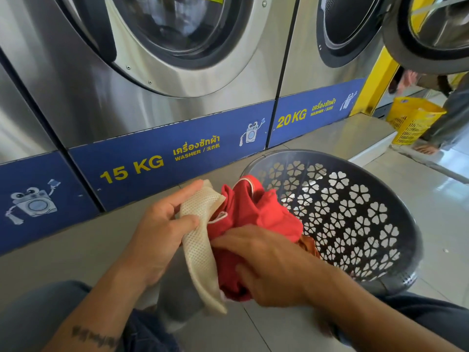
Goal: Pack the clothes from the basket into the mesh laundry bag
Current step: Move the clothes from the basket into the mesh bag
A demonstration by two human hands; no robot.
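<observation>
The cream mesh laundry bag was pinched by the left hand. Immediately right of it, touching, a red garment was clutched by the right hand, beside the basket.
</observation>
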